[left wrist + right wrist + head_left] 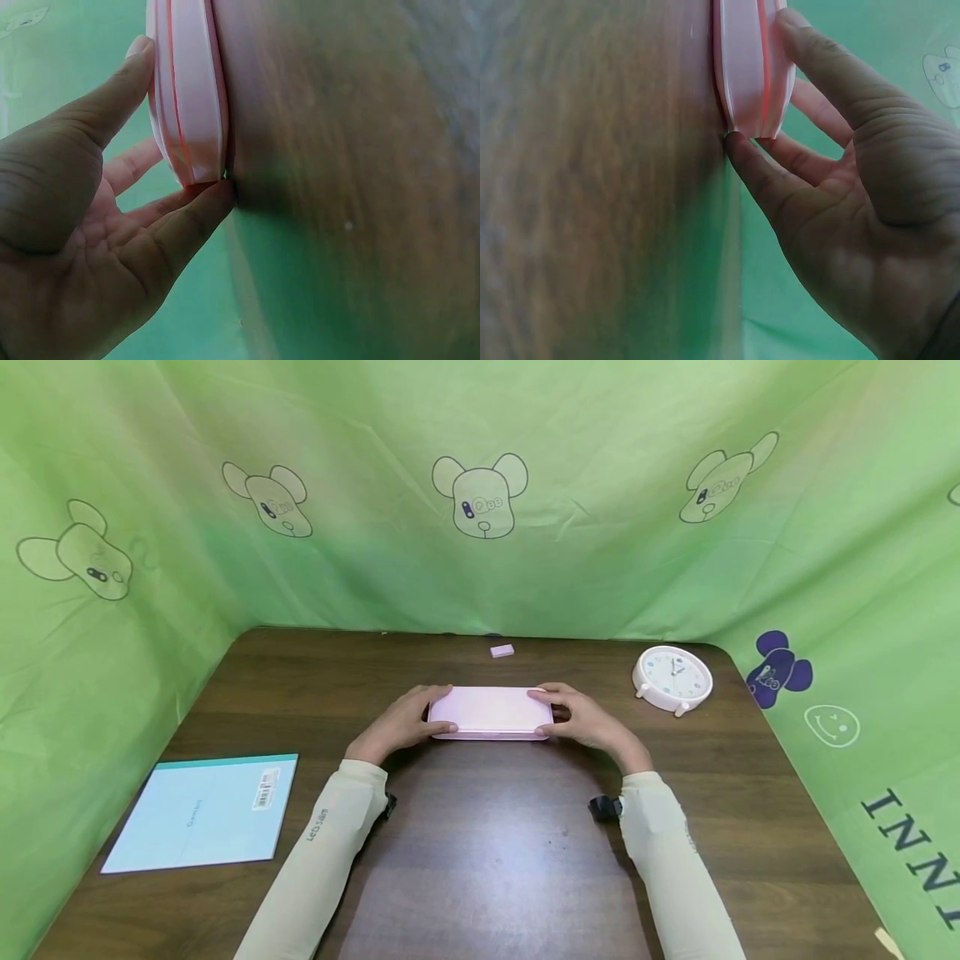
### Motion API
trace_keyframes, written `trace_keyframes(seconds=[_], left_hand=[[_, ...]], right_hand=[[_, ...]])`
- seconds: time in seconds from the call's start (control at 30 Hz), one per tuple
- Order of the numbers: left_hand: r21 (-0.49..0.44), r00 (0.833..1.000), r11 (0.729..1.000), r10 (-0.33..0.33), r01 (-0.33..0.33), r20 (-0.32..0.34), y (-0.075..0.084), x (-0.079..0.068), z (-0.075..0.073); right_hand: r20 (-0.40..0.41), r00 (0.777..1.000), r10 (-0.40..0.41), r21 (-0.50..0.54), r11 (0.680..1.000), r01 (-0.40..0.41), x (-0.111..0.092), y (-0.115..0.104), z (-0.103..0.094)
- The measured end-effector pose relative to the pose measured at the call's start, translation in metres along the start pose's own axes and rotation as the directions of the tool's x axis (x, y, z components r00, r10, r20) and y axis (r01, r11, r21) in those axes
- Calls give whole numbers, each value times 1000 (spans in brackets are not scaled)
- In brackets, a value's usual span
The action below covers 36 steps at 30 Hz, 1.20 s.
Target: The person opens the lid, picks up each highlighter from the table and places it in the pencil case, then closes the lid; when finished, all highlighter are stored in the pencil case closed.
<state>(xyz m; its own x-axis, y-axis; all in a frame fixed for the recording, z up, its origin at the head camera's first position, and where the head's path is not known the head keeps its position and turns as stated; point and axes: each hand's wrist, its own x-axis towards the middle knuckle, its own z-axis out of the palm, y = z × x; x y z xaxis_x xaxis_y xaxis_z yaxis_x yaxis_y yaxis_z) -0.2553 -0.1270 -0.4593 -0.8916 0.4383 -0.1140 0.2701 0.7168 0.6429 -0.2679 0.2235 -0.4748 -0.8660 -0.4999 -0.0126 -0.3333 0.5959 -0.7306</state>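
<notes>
A pink, flat, rounded case (pixel 491 710), by its look a pencil case, lies lengthwise in front of me at the middle of the table. My left hand (pixel 401 722) grips its left end, and my right hand (pixel 588 718) grips the right end. In the left wrist view the thumb presses the side of the case (pixel 196 97) while other fingers reach round its end. The right wrist view has the same kind of hold on the case (pixel 742 67), a fingertip near its lower edge by the tabletop. Whether the case touches the table I cannot tell.
Behind the case lies a small pink block (pixel 502 651), perhaps an eraser. A white round clock (pixel 672 677) sits at the back right of the brown table (pixel 480 860). A light blue notebook (pixel 210 814) is at the left. Green printed cloth (pixel 360 577) surrounds the table.
</notes>
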Motion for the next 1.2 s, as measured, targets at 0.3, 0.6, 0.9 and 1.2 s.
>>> trace_keyframes(seconds=[0.3, 0.6, 0.9, 1.2], left_hand=[[-1, 999, 999, -44, 44, 0, 1, 0, 3], [3, 999, 999, -45, 45, 8, 1, 0, 2], [-3, 1000, 1000, -6, 6, 10, 1, 7, 4], [147, 997, 989, 38, -27, -72, 13, 3, 8]], right_hand=[[-7, 1000, 4, -56, 998, -4, 0, 1, 5], [-4, 1000, 7, -45, 999, -7, 0, 0, 5], [19, 1000, 9, -42, 999, -8, -2, 2, 0], [-180, 984, -8, -233, 972, -35, -3, -19, 10]])
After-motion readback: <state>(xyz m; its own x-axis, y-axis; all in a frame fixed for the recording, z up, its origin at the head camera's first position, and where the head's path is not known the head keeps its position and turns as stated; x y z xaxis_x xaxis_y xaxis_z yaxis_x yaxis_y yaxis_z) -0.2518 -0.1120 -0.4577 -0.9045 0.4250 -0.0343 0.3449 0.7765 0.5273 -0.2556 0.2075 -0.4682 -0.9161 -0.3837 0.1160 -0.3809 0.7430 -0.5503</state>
